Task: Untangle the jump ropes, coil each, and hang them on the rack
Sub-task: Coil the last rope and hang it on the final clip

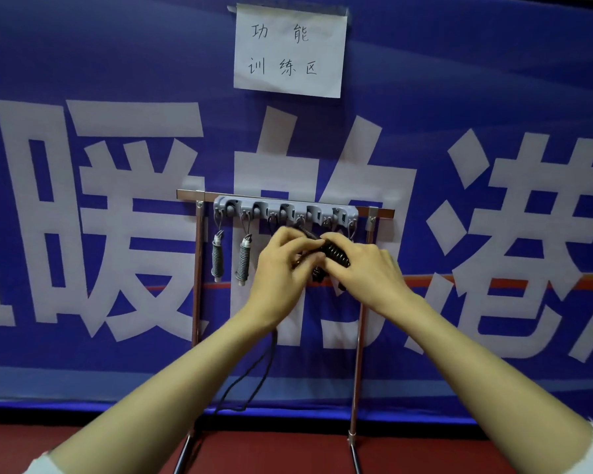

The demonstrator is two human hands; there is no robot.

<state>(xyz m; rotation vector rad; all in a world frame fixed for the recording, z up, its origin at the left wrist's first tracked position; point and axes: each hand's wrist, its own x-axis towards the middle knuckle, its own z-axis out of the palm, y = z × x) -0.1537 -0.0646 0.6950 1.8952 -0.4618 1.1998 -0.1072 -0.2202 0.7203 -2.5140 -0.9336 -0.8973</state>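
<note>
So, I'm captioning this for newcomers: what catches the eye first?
The left hand and right hand meet at centre, gripping a black coiled jump rope below the grey plastic hook rack. Two grey coiled ropes hang from its left hooks. Behind, a blue banner with huge white characters fills the wall, a white handwritten paper sign taped at top.

Rack crowded at its middle, open at the flanks

Two grey coiled ropes hang from the leftmost hooks of the grey hook strip, filling the room just beside the left post. The left hand and right hand, gripping a black coiled rope, cover the middle hooks. A black cord trails down between the posts. Space lies open beneath the grey coils and outside the right post, along the banner.
</note>
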